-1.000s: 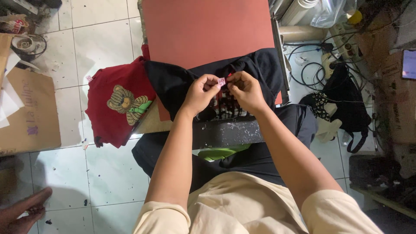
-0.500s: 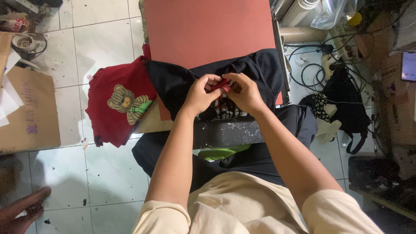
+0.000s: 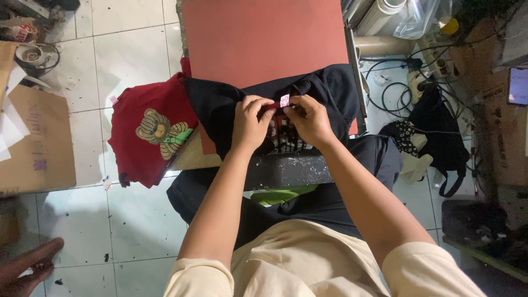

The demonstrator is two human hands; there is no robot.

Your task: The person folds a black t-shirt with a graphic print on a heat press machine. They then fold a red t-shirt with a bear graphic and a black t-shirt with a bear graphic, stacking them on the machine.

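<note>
A black shirt [image 3: 330, 91] lies across the near end of a red-brown pressing board [image 3: 264, 38]. My left hand [image 3: 250, 122] and my right hand [image 3: 308, 118] meet over its collar. Both pinch a small pink and white tag [image 3: 284, 100] at the collar's red neck band. A printed pattern [image 3: 283, 137] on the black shirt shows below my hands. A red shirt with a bear picture [image 3: 154, 132] hangs off the board's left side.
Cardboard [image 3: 36, 137] lies on the white tiled floor at left. Cables and a power strip [image 3: 434, 60] sit at right, next to a black bag [image 3: 440, 126]. Another person's foot [image 3: 27, 267] shows at the bottom left. A green object [image 3: 280, 195] peeks out below the board.
My fingers have worked at the collar, and the small tag is again turned up between both hands. The shirts and the board have stayed put.
</note>
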